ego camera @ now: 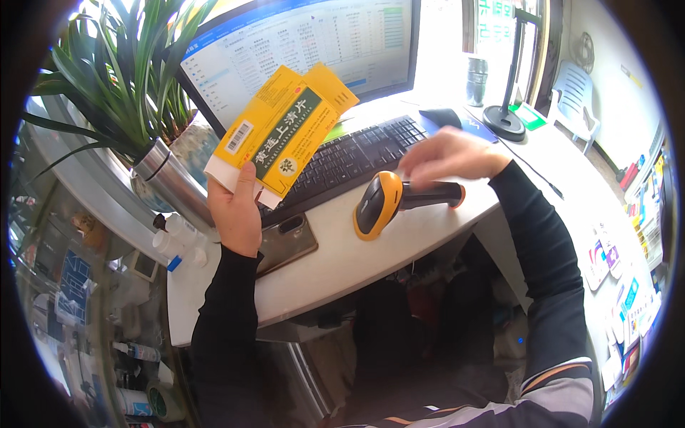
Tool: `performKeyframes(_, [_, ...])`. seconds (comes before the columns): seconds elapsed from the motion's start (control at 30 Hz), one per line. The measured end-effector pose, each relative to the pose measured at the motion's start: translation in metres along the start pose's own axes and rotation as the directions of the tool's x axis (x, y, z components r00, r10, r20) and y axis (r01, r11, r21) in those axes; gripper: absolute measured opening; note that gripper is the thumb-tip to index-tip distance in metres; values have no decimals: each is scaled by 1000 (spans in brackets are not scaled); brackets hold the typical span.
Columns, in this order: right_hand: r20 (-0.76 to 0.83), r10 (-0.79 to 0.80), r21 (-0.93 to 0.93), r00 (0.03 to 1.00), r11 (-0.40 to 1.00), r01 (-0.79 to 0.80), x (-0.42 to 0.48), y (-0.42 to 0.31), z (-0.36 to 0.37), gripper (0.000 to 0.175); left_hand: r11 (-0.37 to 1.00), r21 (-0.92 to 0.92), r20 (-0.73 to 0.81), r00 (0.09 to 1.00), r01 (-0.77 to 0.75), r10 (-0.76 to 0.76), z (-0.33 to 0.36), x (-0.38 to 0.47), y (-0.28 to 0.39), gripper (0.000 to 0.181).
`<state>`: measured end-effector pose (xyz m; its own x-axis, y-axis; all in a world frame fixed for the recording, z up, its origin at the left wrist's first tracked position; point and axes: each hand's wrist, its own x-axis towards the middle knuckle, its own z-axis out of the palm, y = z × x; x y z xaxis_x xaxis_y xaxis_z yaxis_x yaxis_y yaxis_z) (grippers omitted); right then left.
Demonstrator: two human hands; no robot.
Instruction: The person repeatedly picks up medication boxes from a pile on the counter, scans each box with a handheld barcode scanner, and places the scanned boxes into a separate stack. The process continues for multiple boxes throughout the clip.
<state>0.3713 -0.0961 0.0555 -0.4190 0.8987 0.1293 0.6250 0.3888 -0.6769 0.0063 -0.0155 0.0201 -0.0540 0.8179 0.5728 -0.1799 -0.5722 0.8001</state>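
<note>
My left hand (238,214) grips a yellow medicine carton (283,134) by its lower left corner, thumb on the front. The carton has a dark green band, a printed barcode and a flap sticking out at the upper right. Something white, perhaps paper, shows at its lower edge. Tilted, it covers part of the monitor and keyboard from my view. A black and yellow handheld barcode scanner (379,206) lies on the white desk (342,262). Just above its handle hovers my right hand (455,155), blurred, fingers loosely bent, with nothing seen in it.
Behind the black keyboard (369,147) stands a monitor (246,59) showing a table. A smartphone (289,241) lies by my left wrist. Left are a metal cylinder (171,176), white bottles (176,230) and a potted plant (134,80). A mouse (441,116) and a black stand (504,122) are at right.
</note>
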Motion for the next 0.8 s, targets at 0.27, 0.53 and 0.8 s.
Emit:
performKeyframes(0.27, [-701,169,-309,693,804,-508,33,140,-32,73,996,15,114,989,89,-90,8,-5,-9,32])
performKeyframes(0.53, [-615,258,-382,745,729,-568,43,151,-37,60,988,105,138,982,112,-126,8,-9,-15,33])
performKeyframes(0.8, [-650,183,-427,738,716,-553,43,154,-33,58,986,134,140,983,104,-122,9,-10,-13,33])
